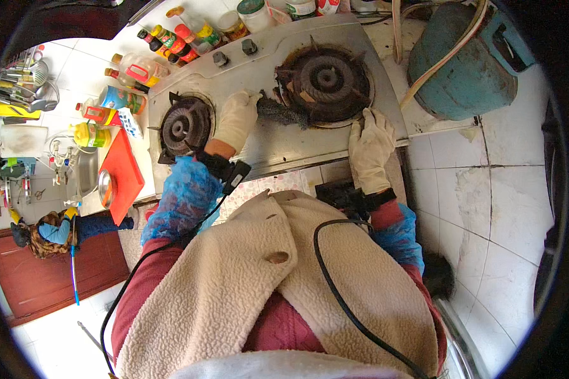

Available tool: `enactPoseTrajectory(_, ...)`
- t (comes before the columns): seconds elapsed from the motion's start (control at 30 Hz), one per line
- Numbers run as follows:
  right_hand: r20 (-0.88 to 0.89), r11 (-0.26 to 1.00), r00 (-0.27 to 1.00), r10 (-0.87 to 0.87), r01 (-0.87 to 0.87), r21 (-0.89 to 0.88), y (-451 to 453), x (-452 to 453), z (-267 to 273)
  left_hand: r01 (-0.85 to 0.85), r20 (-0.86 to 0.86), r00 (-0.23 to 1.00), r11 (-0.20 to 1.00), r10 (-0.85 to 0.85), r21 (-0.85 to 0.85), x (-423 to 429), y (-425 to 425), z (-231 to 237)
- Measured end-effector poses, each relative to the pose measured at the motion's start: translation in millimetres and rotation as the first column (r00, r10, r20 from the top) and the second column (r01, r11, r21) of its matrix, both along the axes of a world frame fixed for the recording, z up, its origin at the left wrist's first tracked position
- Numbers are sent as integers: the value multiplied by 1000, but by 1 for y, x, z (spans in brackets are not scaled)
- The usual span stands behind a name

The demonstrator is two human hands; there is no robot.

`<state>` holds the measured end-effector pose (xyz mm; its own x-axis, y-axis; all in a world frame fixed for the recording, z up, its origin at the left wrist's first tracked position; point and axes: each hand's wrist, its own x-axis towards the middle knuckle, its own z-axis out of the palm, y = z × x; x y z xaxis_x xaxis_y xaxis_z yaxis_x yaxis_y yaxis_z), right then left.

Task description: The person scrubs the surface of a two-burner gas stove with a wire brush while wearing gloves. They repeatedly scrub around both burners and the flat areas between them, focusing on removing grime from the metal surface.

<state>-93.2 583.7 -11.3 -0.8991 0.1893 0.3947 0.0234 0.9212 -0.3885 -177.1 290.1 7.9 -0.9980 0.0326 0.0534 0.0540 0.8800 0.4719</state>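
Observation:
My left hand (237, 118), in a pale glove, is bent over the steel gas stove (246, 147) between the two burners. Its fingertips meet the end of a dark strip of black, crumbly-looking residue (284, 113); whether something is pinched there cannot be made out. That strip runs to the edge of the right burner (326, 76), which is rusty and blackened around its ring. At the stove's front right, my right hand (372, 147), also gloved, lies palm down with fingers extended beside this burner and nothing visible in it. The left burner (180, 128) sits left of my left hand.
Sauce bottles (170, 42) and jars (256, 14) line the stove's back and left. A teal gas cylinder (460, 71) with a hose stands right. Left are a red board (123, 175), a metal lid (105, 188) and a sink (86, 170). Another person (57, 232) holds a blue pole farther off.

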Motion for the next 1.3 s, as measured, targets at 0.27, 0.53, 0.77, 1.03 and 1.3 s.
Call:
enactPoseTrajectory(0.27,7,999,1000,20,-20,25,1,-1,-1,335,70,941,886,-330,-320,43,38,30)
enactPoseTrajectory(0.53,-13,1000,1000,27,-27,12,0,-1,-1,470,-82,882,878,-464,85,30,25,-2)
enactPoseTrajectory(0.77,-4,999,1000,12,-12,42,-1,0,0,38,-153,988,913,26,405,23,6,20)
enactPoseTrajectory(1.03,-7,999,1000,5,-5,49,-2,1,2,-41,146,985,954,88,-296,34,29,31)
enactPoseTrajectory(1.3,-8,1000,1000,0,0,24,-2,1,2,-251,-66,968,943,243,-218,-1,30,14)
